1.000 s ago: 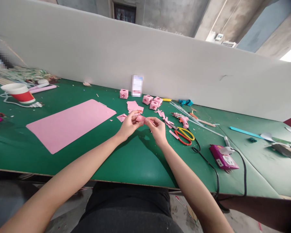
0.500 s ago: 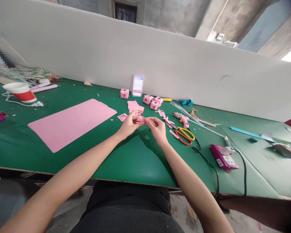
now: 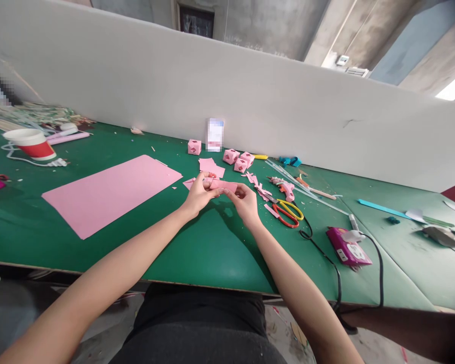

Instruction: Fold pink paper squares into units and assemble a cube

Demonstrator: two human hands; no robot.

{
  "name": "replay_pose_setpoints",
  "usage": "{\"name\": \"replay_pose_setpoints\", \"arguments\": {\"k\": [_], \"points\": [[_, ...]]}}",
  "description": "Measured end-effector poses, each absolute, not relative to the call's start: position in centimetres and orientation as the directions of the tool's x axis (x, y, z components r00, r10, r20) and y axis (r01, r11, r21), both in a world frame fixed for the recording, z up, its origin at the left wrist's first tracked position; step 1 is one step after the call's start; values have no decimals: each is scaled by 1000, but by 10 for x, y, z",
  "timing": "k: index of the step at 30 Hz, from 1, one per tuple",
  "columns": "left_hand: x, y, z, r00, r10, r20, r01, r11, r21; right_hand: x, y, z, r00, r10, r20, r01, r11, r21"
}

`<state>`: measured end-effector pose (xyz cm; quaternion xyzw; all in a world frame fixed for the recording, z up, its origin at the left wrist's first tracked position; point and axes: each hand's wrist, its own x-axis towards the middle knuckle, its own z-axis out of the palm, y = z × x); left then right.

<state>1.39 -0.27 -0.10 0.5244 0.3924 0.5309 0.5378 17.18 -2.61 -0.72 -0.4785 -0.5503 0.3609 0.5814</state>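
A small piece of pink paper (image 3: 223, 185) is stretched between my two hands, just above the green table. My left hand (image 3: 200, 196) pinches its left end, and my right hand (image 3: 245, 201) grips the right end, with both thumbs on the near side. Behind my hands lie pink paper squares (image 3: 211, 167). A folded pink piece (image 3: 188, 184) is partly hidden by my left hand. Several pink paper cubes with diamond-shaped openings (image 3: 231, 156) stand farther back. Right of my right hand are pink paper scraps (image 3: 261, 189) and scissors (image 3: 287, 212) with red and yellow handles.
A large pink sheet (image 3: 111, 196) lies left on the green table (image 3: 208, 253). Rightward are a pink glue gun (image 3: 287, 189) and a purple power strip (image 3: 349, 246) with a black cord. A phone (image 3: 215, 135) leans on the white partition; a paper cup (image 3: 31, 144) stands far left.
The pink paper now shows a longer, flatter strip between my hands, and the thumbs have shifted along its near edge. The view has moved very slightly; the things on the table stay put.
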Motion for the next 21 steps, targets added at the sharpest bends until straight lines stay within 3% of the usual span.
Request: {"name": "replay_pose_setpoints", "arguments": {"k": [12, 21], "points": [[16, -3, -5, 151, 976, 159, -141, -138, 980, 176, -21, -12, 179, 926, 333, 162, 306, -938], [11, -3, 0, 161, 981, 110, -82, -98, 992, 178, -24, -7, 127, 952, 277, 148, 258, -955]]}}
